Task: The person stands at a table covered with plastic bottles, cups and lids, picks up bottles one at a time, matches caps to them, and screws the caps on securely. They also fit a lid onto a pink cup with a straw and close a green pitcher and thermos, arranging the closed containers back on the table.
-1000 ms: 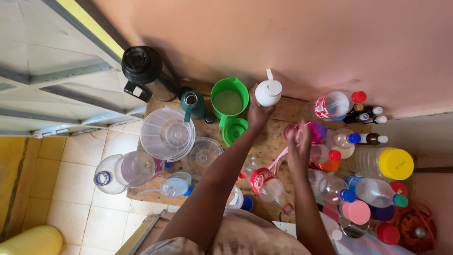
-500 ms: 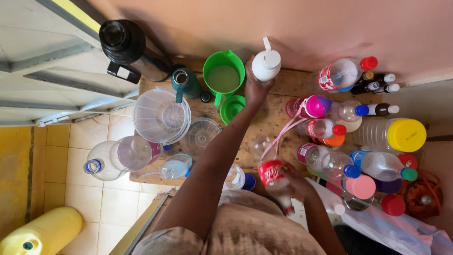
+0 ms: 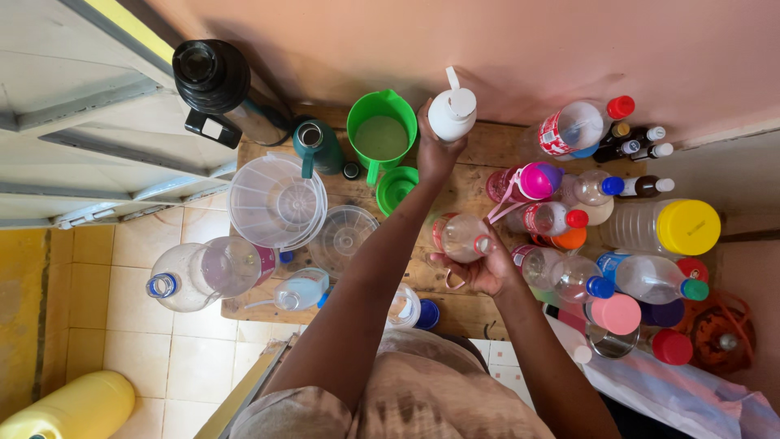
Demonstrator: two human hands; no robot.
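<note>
1. While the left hand (image 3: 436,154) reaches across the wooden bench (image 3: 475,150), its grip is wrapped around a white bottle (image 3: 452,115) with a flip spout, held up near the pink wall (image 3: 528,49) at the far edge.
2. Lower down, the right hand (image 3: 485,268) holds a clear plastic bottle (image 3: 457,236) with a red label, lying on its side above the middle of the bench; the fingers curl around its neck end, so this grip is closed on the bottle.
3. Just left of the white bottle stands a green jug (image 3: 382,134), with a green lid (image 3: 396,187) lying beside it.
4. Further left sit a dark green flask (image 3: 315,146) and a black flask (image 3: 213,80) at the corner.
5. Two clear plastic tubs (image 3: 276,203) rest on the left part of the bench, and a large clear bottle with a blue cap (image 3: 191,278) lies at its left edge.
6. To the right of the hands crowd many bottles: a pink-capped bottle (image 3: 532,180), a big jar with a yellow lid (image 3: 686,228), and a bottle with a red cap (image 3: 585,126) by the wall.
7. A yellow jerrycan (image 3: 69,410) lies on the tiled floor (image 3: 162,358).
</note>
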